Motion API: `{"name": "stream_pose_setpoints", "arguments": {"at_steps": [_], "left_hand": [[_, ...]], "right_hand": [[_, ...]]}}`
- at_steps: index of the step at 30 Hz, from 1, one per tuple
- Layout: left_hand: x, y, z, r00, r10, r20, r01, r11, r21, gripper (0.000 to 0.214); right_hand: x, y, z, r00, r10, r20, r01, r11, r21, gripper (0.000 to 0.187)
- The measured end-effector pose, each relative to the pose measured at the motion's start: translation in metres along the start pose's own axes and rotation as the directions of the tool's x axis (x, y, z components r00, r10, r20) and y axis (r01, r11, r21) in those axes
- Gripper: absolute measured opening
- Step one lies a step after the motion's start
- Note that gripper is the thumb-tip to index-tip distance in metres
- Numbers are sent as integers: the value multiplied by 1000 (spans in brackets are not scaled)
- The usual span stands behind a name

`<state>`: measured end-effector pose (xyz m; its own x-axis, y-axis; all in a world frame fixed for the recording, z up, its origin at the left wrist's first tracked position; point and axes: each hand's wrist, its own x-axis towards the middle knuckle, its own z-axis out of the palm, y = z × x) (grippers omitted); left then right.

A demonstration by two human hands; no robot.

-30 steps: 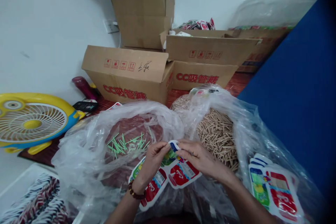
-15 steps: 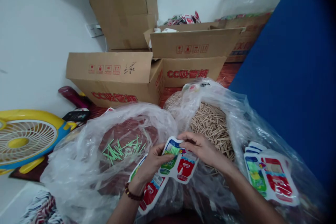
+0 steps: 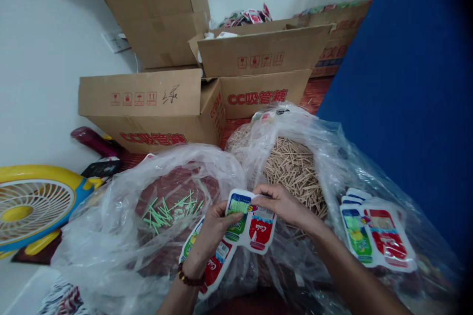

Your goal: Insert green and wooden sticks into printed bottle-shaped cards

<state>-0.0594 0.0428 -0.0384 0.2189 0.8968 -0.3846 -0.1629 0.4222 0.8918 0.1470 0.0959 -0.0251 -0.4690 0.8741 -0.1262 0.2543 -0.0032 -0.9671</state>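
Observation:
Between my hands is a two-part candy pouch [image 3: 263, 231], green on one side and red "Cola" on the other. Green sticks show through its green half. My left hand [image 3: 212, 231] is closed on its left edge, thumb across the front. At the top of the red half, my right hand [image 3: 283, 202] pinches the edge with thumb and fingers. More pouches [image 3: 221, 268] lie under my left wrist, partly covered by it. Thin green sticks [image 3: 157, 216] are scattered in an open plastic bag [image 3: 99, 226] at left. Many tan sticks [image 3: 290, 165] fill another bag behind my right hand.
Several filled pouches [image 3: 393, 243] lie overlapping on plastic at right. Cardboard boxes [image 3: 140, 93] stand along the back wall. A yellow and blue fan [image 3: 37, 206] is at far left, near a dark red bottle [image 3: 94, 140]. A blue panel [image 3: 399, 83] slants along the right side.
The pouch has turned to sit more upright and face me. Both hands keep their hold on it. The whole view has shifted slightly.

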Motion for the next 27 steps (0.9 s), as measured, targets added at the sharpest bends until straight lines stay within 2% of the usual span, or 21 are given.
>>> {"name": "stream_pose_setpoints", "arguments": {"at_steps": [6,11,17,20,22,27], "left_hand": [[0,-5,1,1000,17,18,-18,999,41,29],[-1,-4,3,997,-63,50,64,998,-5,33],[-4,-1,3,998,0,60,-5,997,81,25],[-6,4,9,999,-13,45,7,991,132,27],[-7,4,16,999,29,32,-34,981,191,28],[-8,-9,24,993,117,-30,-109,971,214,27]], "right_hand": [[-3,5,-1,999,14,38,-11,998,-61,18],[-4,3,0,999,33,21,-32,998,-49,18],[-12,6,-8,997,-8,75,14,997,-78,14],[-17,5,-6,998,-19,61,27,991,-133,15],[-19,0,-2,998,-33,49,41,986,-164,16],[-22,-4,9,995,-77,68,89,976,-200,13]]}}
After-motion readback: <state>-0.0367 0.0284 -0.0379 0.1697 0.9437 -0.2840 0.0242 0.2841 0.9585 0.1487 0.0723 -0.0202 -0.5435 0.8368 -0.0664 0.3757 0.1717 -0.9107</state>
